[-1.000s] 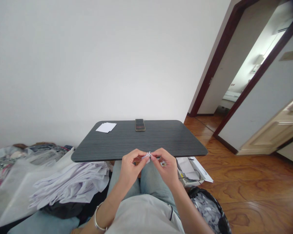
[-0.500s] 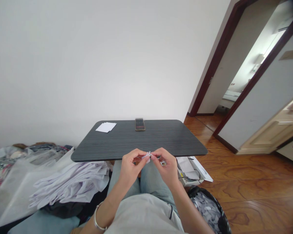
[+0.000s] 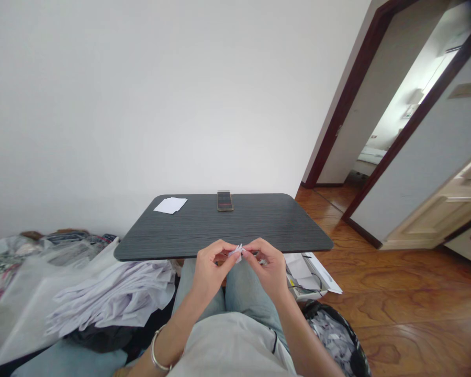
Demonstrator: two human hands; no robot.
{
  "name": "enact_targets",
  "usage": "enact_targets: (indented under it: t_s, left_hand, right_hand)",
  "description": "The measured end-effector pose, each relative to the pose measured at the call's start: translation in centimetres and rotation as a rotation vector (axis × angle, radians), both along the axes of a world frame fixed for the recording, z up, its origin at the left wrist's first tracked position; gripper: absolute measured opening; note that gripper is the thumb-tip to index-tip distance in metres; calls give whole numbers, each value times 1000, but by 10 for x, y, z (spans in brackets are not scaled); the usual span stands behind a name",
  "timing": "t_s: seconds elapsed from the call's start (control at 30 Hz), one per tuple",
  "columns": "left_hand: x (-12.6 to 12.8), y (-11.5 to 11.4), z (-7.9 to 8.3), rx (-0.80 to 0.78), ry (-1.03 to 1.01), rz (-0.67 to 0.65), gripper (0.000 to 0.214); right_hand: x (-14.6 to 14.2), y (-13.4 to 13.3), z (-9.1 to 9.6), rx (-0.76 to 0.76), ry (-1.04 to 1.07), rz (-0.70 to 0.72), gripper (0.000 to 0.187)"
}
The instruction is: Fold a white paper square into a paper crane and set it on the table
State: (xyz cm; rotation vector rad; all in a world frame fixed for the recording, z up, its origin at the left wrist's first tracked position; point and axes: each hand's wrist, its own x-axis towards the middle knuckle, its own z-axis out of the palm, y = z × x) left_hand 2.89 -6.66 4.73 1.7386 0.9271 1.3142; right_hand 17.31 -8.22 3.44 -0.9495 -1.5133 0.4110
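Between my two hands, just over the near edge of the dark table, is a small folded piece of white paper. The fingertips of my left hand pinch its left side. My right hand pinches the right side between thumb and forefinger. Fingers cover much of the paper, so its full shape is hidden. A few white paper sheets lie at the table's far left. Near the back edge, a phone rests against the wall side.
White folded cloth is heaped at left beside plastic sheeting. Below the table's right side stand a white box with papers and cables, and a black-rimmed bag of pale scraps. A doorway opens at right.
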Motion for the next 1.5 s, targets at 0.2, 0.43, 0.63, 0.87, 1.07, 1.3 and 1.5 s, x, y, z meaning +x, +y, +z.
enact_targets:
  t_s: [0.2,0.43,0.63,0.87,1.07,1.3,1.5]
  left_hand:
    - [0,-1,-1,11,3,5,10]
    - [0,-1,0,38,24,14,9]
    - [0,-2,0,53,33,15,9]
    - [2,-2,-1,53,25,1,8]
    - [1,-2,1,57,12,8,9]
    - [1,-2,-3,91,26,4,9]
    - [2,-2,-3,154,62,17,8]
  right_hand:
    - [0,-1,1,5,-21,-14,12]
    - [-1,-1,-2,-1,7,0,11]
    - [-2,1,-8,-93,182,111,11]
    - [-5,1,-7,-169,401,255,12]
    - [-4,1,-8,-202,374,280,15]
    - [-3,-1,-3,-183,325,228,20]
    - [-6,-1,-3,-220,339,178,20]
